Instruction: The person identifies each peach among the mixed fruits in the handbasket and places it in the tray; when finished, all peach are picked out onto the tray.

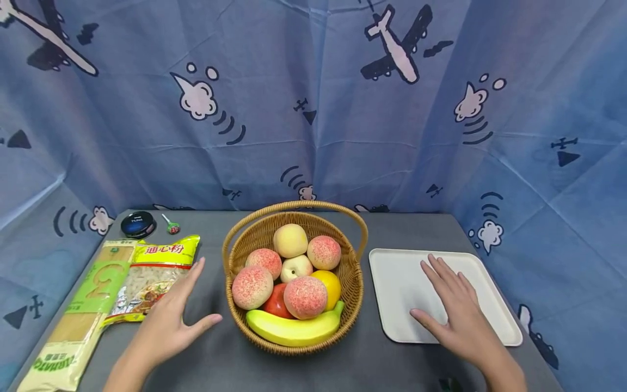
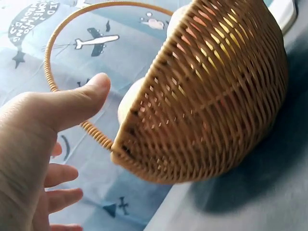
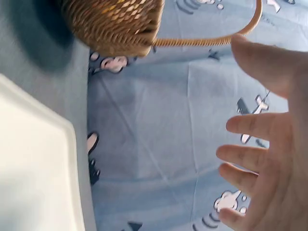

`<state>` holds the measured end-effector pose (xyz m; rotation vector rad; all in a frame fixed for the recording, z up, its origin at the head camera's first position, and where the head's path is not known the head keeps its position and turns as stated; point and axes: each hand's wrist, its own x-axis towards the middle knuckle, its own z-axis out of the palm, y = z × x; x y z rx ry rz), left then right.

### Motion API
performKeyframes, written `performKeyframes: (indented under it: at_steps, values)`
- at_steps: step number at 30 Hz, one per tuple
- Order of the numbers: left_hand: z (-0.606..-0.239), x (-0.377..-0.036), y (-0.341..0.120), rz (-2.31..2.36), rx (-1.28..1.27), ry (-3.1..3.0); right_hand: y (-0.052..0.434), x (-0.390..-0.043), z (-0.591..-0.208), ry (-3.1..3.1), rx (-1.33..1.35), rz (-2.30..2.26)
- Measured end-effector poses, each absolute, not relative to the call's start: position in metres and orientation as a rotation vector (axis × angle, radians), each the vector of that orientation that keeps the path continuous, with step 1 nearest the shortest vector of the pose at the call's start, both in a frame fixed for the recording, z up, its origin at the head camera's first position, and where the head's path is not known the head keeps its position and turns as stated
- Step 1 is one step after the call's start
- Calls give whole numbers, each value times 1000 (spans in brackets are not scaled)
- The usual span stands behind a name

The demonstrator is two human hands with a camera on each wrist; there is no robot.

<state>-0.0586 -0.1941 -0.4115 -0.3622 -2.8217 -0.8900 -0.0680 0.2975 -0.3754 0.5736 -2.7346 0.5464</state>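
A wicker basket [image 1: 356, 305] with a hooped handle stands mid-table. In it lie several peaches [image 1: 306, 297], a banana [image 1: 294, 328], a red apple [image 1: 277, 301] and a yellow-orange fruit [image 1: 331, 285] partly hidden by a peach. My left hand [image 1: 168, 321] is held left of the basket, fingers extended and thumb apart, with nothing in it. The left wrist view shows the thumb near the basket's handle [image 2: 96, 134], apart from the wicker side. Over the white tray [image 1: 401, 294] hovers my right hand [image 1: 455, 321], fingers spread and holding nothing.
At the left lie a long pack of noodles [image 1: 88, 305] and a yellow bag of pasta [image 1: 157, 277]. Behind them are a round dark container [image 1: 138, 224] and a lollipop [image 1: 172, 225]. A blue patterned curtain [image 1: 313, 109] encloses the grey table's back and sides.
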Motion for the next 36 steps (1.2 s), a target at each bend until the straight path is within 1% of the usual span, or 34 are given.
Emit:
performKeyframes:
  at_steps: [6, 11, 16, 26, 36]
  values:
    - [-418, -75, -186, -1213, -460, -2735, 279, -67, -361, -2722, 726, 697]
    - [-427, -86, -184, -1369, -550, -2655, 261, -71, -349, -2780, 859, 800]
    - [-432, -90, -184, -1495, -578, -2622, 243, -80, -337, -2822, 1018, 884]
    - [-432, -96, -182, -1421, -634, -2655, 198, -120, -311, -2783, 1455, 1097]
    - [-434, -99, -182, -1464, -670, -2665, 156, -166, -308, -3010, 1765, 1323]
